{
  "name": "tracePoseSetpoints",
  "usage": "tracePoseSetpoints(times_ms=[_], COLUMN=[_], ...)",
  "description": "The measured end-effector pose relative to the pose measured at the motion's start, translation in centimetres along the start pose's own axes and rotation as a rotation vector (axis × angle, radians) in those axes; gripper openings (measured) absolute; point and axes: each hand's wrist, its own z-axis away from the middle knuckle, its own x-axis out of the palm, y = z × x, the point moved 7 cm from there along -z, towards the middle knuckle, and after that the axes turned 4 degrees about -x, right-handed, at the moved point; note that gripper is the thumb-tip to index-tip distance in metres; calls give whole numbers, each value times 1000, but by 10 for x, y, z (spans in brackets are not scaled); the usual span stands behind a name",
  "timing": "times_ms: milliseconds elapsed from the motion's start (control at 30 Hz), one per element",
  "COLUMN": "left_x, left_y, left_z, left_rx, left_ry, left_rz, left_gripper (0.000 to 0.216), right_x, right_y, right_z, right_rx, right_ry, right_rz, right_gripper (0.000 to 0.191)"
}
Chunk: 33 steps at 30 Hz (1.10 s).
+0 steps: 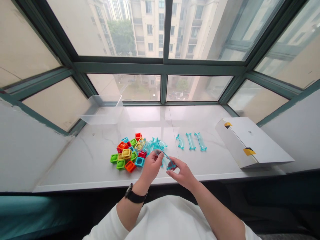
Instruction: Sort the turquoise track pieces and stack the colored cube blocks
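Note:
Both hands meet over the front of the white ledge, gripping one clear blue plastic track piece (170, 162) held at a slant. My left hand (153, 166) pinches its upper part between thumb and fingers. At its lower end, my right hand (183, 173) has closed fingers around it. Just beyond lies a pile of similar clear blue track pieces (152, 145), partly covered by my left hand. Left of that is a heap of coloured cube blocks (126, 153) in red, green, yellow and blue. Three track pieces (190, 141) lie apart in a row to the right.
A clear plastic bin (102, 115) stands at the back left of the ledge (82, 166). On the right sits a white box (250, 143) with yellow and black tabs. Green-framed windows (160, 68) enclose the back and sides.

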Motion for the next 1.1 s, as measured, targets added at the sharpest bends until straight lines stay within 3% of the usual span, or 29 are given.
tracePoseSetpoints(times_ms=[167, 533, 967, 1100], left_x=[6, 12, 7, 10], left_y=[11, 5, -5, -12], left_z=[9, 5, -5, -5], left_rx=[42, -3, -102, -155], left_ry=[12, 58, 129, 93], left_rz=[-21, -12, 75, 115], left_gripper=[36, 41, 59, 68], right_x=[2, 3, 5, 0], right_y=[-4, 4, 5, 7], right_z=[-1, 2, 2, 1], right_rx=[86, 118, 116, 122], right_ry=[17, -6, -45, -53], right_rz=[-13, 27, 92, 159], right_gripper=[28, 25, 22, 27])
